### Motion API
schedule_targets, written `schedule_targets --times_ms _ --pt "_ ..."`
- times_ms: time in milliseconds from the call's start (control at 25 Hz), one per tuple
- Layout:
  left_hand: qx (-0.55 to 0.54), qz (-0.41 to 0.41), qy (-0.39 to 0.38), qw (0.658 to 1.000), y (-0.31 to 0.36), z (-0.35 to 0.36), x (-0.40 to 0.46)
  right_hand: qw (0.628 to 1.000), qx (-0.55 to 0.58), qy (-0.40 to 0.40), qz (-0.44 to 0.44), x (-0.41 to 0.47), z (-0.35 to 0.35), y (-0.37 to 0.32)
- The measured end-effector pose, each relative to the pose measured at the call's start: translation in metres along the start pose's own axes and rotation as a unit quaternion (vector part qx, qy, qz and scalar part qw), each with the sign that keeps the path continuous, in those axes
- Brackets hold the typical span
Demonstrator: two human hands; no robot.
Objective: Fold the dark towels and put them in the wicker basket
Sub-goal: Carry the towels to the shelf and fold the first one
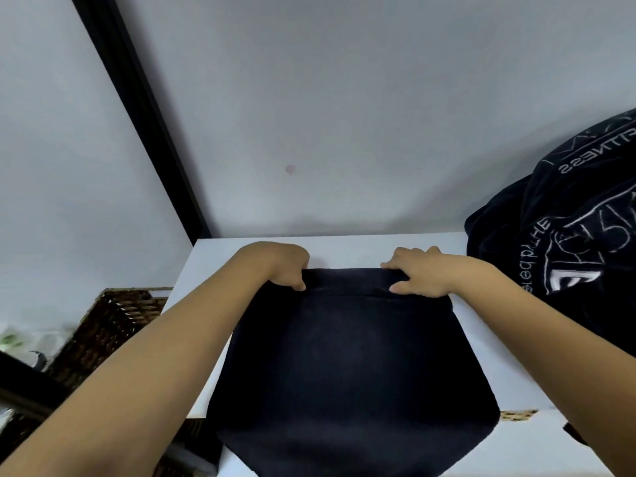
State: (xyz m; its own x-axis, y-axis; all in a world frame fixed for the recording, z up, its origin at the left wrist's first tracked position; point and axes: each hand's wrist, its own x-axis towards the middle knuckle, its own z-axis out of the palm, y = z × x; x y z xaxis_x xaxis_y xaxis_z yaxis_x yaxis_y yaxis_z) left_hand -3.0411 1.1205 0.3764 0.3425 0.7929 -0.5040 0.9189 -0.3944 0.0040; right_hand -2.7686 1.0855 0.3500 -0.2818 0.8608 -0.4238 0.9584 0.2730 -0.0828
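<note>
Both bare forearms reach forward from the near corners toward the far edge of a dark towel (347,356). The left hand (284,266) sits at the towel's far left corner, knuckles up, its fingers (298,283) curled down and pinching the folded far hem. The right hand (418,271) sits at the far right corner, its fingers (395,289) pinching the same hem, with the other fingertips curled over the far side of the cloth.

Two hands are in view, one flat towel, one heap of dark cloth and one basket.

The towel is plain navy-black, without any print, and lies flat on the white tabletop (481,325); a narrow band is turned over along its far edge between the hands, and its near end hangs off the near edge of the tabletop. On the far right of the tabletop is a crumpled pile of dark towels (568,235) with white printed lettering and a logo. The brown wicker basket (117,321) stands to the left, lower than the tabletop and just beside its left edge.
</note>
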Motion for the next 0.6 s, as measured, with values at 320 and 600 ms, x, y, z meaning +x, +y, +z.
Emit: schedule_targets --times_ms 320,600 --pt "-0.025 0.076 0.098 0.992 -0.009 -0.005 0.026 0.997 -0.028 0.062 0.035 0.011 -0.025 -0.011" --pt "-0.049 0.087 0.34 0.935 -0.013 0.047 0.041 0.96 -0.118 0.255 0.01 0.031 0.012 -0.007"
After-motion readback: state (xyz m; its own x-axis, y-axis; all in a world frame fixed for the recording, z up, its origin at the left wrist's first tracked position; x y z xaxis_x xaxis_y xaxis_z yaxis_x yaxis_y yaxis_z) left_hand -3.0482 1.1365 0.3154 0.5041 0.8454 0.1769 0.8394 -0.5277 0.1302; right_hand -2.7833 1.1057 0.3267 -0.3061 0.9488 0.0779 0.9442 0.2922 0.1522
